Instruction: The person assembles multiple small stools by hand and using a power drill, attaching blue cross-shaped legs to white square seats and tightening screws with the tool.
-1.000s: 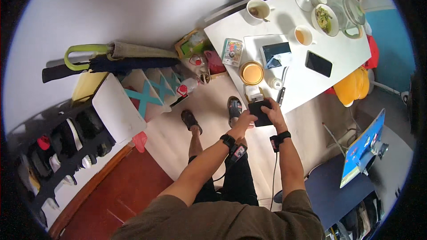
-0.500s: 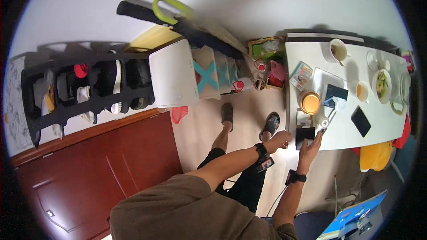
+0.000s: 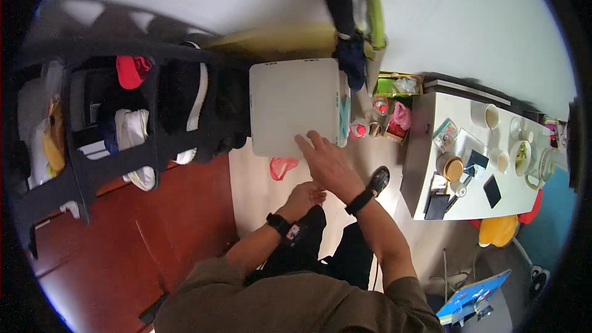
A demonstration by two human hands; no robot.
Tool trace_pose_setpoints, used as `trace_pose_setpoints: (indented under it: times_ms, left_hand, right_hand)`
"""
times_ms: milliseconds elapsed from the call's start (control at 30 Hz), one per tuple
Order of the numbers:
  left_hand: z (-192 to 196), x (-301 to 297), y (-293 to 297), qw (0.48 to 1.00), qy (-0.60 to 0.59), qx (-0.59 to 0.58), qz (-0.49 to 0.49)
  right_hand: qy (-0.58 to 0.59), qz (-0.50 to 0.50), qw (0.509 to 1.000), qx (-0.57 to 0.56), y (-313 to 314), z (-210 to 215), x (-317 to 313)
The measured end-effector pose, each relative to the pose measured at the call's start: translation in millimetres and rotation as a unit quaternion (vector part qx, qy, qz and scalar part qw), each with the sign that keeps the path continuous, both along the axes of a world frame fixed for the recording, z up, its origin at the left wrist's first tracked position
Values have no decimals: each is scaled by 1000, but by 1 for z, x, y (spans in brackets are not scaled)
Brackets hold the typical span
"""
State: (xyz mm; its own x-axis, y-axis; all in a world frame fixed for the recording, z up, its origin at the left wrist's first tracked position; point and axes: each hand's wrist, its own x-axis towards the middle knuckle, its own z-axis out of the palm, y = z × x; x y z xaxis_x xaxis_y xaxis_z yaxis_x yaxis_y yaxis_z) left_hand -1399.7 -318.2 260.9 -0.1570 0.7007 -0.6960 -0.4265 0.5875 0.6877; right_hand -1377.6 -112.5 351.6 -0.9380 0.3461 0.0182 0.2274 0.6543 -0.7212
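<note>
My right hand (image 3: pixel 333 166) reaches over the near edge of a pale, flat-topped plastic storage unit (image 3: pixel 293 95), its fingers extended and apart. The fingertips appear at the surface; whether they touch it I cannot tell. Lower and to the left, my left hand (image 3: pixel 302 201) hovers above my leg with its fingers curled in. What it holds, if anything, is hidden. Each wrist wears a black strap. On the floor, just past my left hand, lies a crumpled red plastic bag (image 3: pixel 282 168).
A black shoe rack (image 3: pixel 80 142) with shoes and a red cap stands left, above reddish-brown doors (image 3: pixel 172 222). Umbrellas (image 3: pixel 351 55) lean behind the storage unit. A white table (image 3: pixel 456 200) at right bears jars, bowls, cups and a phone (image 3: pixel 492 192). Bottles (image 3: pixel 359 128) stand beside it.
Both hands have left the table's near left corner and moved left, my right hand now at the storage unit. The view has swung left, bringing the shoe rack closer.
</note>
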Motion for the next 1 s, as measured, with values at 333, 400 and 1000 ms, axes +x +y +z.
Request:
trace_pose_setpoints:
  times_ms: [333,400,1000]
  left_hand:
    - [26,-111,-31,850,-299,-33,433]
    - [26,-122,-29,827,-314,-23,465]
    - [40,-126,21,886,154,-104,426]
  right_hand:
    - [-53,58,996,46,-10,-25,-39]
    - [-2,-45,999,-16,-5,-12,-23]
    - [-203,-503,834,99,89,-85,296]
